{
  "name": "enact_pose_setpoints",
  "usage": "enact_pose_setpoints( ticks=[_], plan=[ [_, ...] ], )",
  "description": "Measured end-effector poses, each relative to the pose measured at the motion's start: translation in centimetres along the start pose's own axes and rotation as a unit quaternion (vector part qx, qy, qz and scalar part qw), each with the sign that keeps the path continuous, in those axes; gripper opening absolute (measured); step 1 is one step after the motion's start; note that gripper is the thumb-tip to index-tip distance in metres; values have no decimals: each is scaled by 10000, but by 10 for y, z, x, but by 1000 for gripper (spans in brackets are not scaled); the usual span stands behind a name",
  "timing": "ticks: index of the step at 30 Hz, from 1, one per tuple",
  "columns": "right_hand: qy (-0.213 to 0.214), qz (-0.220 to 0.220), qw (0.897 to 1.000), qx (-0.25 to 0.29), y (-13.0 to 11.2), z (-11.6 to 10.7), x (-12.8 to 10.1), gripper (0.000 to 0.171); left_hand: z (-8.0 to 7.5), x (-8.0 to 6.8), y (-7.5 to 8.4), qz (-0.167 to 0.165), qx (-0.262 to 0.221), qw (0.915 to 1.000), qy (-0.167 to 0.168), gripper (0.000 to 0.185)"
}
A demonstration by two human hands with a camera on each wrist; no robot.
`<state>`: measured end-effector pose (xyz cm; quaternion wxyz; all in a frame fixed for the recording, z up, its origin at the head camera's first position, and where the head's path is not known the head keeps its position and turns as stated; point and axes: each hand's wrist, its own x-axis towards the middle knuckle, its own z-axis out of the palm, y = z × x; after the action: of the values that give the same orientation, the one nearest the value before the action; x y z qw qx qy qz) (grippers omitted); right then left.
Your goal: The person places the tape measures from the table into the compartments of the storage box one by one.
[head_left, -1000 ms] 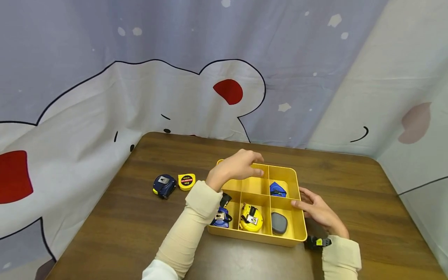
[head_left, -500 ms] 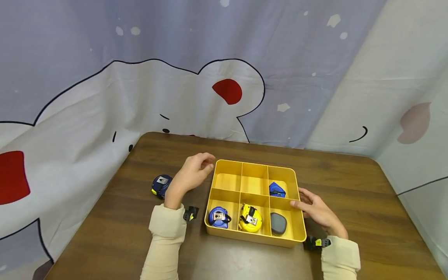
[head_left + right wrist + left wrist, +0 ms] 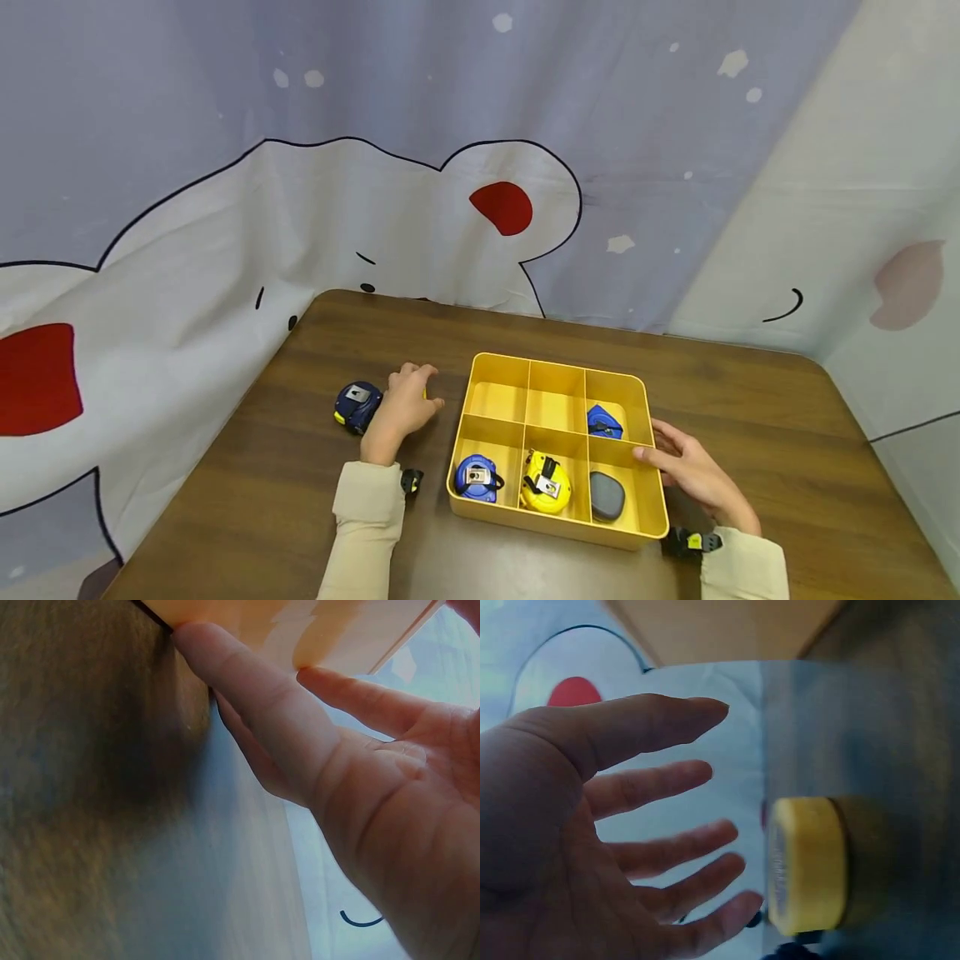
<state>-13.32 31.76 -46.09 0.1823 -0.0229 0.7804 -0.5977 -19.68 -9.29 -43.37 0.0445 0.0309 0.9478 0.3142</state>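
At a brown wooden table (image 3: 225, 533), we see a person's two bare hands set apart; the left hand (image 3: 402, 408) is poised beside a small yellow tape measure (image 3: 810, 866), its fingers and thumb spread, slightly bent and grasping nothing; from the left wrist we find the fingertips very near the casing, though we cannot tell whether any touches it; that tape measure sits on the table, left of a yellow tray (image 3: 551, 523), and the hand covers most of it in the head view; just left of the hand we spot a navy tape measure (image 3: 358, 408) with a metal clip.

At the tray's right side, the right hand (image 3: 697, 479) grips the wall, thumb over the rim and fingers against the outside; in the near row we count a blue tape measure (image 3: 477, 478) at left, a yellow clip-on tape measure (image 3: 546, 486) in the middle and a grey rounded object (image 3: 607, 497) at right; a blue angular object (image 3: 604, 422) lies in the far right compartment; behind hangs a printed curtain (image 3: 375, 83).
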Motion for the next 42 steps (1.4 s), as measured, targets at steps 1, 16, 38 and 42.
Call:
enact_pose_setpoints(
  ticks=[1,16,38,42],
  plan=[
    [17,19,10000,11,1,0,0,70,3,0,-2,-94,45,9999,-7,52],
    [-116,-37,9999,83,3,3,-2,71,12,-1,-20,-458,678,9966,-44,63],
    [-30,-30,10000,-46,1,-2,-1,71,14,1,-14,-476,635,9963,-341,54],
    [-72,-38,9999,-65,1,-1,-1,72,14,0,-14,-439,693,9961,-321,52]
  ],
)
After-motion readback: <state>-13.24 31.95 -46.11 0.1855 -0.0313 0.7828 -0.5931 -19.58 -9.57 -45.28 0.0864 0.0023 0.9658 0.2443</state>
